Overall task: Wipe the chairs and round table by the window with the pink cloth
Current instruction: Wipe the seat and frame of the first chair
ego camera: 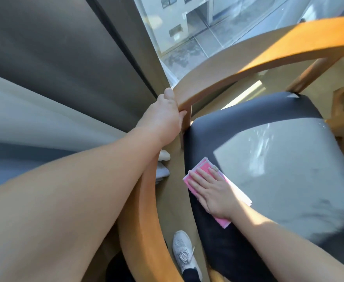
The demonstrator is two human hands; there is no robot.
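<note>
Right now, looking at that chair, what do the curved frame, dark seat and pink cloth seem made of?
Curved frame: looks like wood, smooth honey-coloured satin finish, rounded edges.
Dark seat: probably leather or vinyl over padding; sunlight shows a sheen and streaks on the surface.
Pink cloth: soft folded textile, perhaps microfibre; layered edges show.

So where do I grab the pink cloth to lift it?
Pinch the pink cloth at its far corner, coming from above on the window side. It lies folded flat on the seat cushion under the right hand, and that corner pokes out past the fingertips.
</note>
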